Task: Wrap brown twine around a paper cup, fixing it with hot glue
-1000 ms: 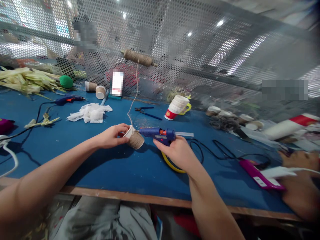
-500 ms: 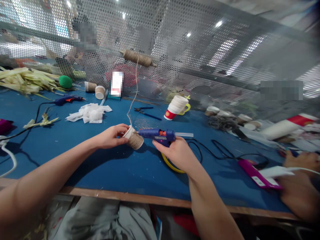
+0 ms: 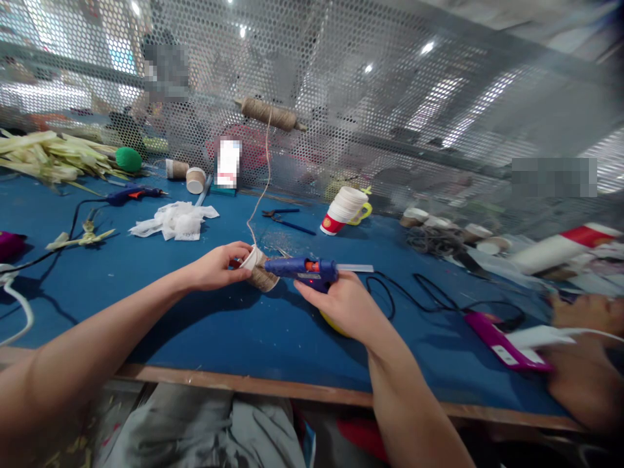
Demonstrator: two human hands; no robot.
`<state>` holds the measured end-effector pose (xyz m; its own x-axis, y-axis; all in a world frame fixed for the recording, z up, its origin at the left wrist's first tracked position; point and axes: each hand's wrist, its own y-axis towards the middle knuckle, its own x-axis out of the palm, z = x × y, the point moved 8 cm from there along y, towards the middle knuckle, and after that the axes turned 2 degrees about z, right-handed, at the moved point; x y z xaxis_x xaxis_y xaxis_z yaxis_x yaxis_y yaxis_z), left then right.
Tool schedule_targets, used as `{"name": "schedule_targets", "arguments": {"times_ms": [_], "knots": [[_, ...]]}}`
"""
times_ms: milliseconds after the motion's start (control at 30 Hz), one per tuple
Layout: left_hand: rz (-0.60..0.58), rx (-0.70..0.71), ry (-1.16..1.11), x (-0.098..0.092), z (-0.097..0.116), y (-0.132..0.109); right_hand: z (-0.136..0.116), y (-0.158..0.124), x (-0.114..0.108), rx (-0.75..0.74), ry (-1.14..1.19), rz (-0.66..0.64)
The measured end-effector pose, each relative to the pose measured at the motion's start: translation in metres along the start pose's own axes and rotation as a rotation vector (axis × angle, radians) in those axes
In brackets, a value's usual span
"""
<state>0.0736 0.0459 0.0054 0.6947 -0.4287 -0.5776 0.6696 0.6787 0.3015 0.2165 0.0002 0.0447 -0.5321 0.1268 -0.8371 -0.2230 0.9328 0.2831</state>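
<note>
- A perforated metal screen (image 3: pixel 331 153) is standing behind a blue tabletop (image 3: pixel 234 338); a twine spool (image 3: pixel 268 114) is hanging against it, its strand (image 3: pixel 268 162) running down to a paper cup (image 3: pixel 263 280).
- Compared with a second ago, the blue glue gun (image 3: pixel 302 272) is sitting slightly lower and farther left, covering more of the cup; the cup is staying put.
- Blue surface is stretching from the cup to the wooden front edge (image 3: pixel 244 383); pliers (image 3: pixel 295 225) are lying beyond the cup, and stacked cups (image 3: pixel 341 209) are leaning to their right.
- The left hand (image 3: pixel 219 268) is gripping the tilted, twine-wrapped cup by its white rim, fingers curled.
- The right hand (image 3: pixel 351 302) is closing around the glue gun's handle, its nozzle pointing at the cup; whether they are touching is unclear.
</note>
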Motion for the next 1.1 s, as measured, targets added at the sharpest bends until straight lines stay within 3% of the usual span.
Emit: {"name": "schedule_targets", "arguments": {"times_ms": [400, 1100], "knots": [[-0.033, 0.031, 0.029, 0.001, 0.005, -0.001, 0.015, 0.008, -0.008, 0.145, 0.033, 0.067], [-0.027, 0.061, 0.048, 0.001, 0.010, -0.001, 0.014, 0.004, -0.007, 0.131, 0.080, 0.018]]}}
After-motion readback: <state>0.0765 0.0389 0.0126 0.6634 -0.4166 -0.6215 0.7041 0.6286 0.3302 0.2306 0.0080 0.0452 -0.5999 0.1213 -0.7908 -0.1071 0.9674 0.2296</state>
